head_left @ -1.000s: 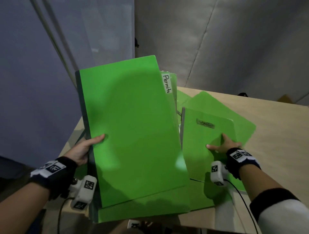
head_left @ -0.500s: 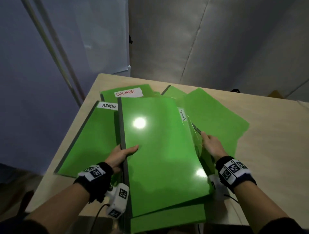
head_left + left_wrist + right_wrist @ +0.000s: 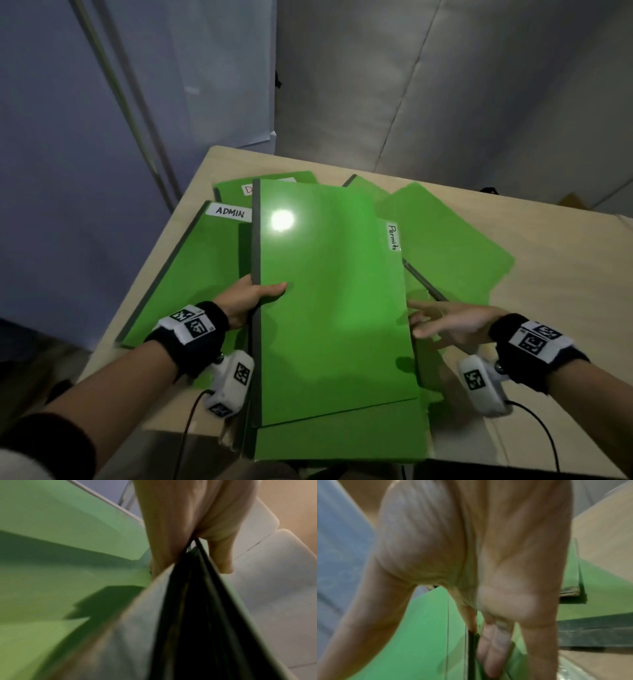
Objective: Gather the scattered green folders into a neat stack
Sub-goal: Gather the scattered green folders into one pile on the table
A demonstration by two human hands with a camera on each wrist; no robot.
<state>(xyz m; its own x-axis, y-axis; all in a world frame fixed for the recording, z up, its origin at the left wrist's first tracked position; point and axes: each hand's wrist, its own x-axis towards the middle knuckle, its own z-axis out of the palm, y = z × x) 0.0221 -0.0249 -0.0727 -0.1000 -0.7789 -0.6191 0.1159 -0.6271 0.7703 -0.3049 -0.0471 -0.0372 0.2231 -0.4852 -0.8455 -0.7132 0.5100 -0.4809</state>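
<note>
A stack of green folders lies in the middle of the table, its near end past the front edge. One folder in it bears a "Permits" label. My left hand grips the stack's dark spine, thumb on top; the left wrist view shows the left hand pinching that spine. With straight fingers, my right hand touches the stack's right edge. The right wrist view shows its fingers along the folder's edge. An "ADMIN" folder lies flat at the left.
Behind the stack a folder with a red-lettered label is half covered. More green folders fan out to the right, one with a dark spine. The wooden table ends close on the left and front. Walls stand behind.
The stack came down from a raised tilt to lie flat and slid farther over the back folder's label. My right hand left the small folder and moved to the stack's right edge.
</note>
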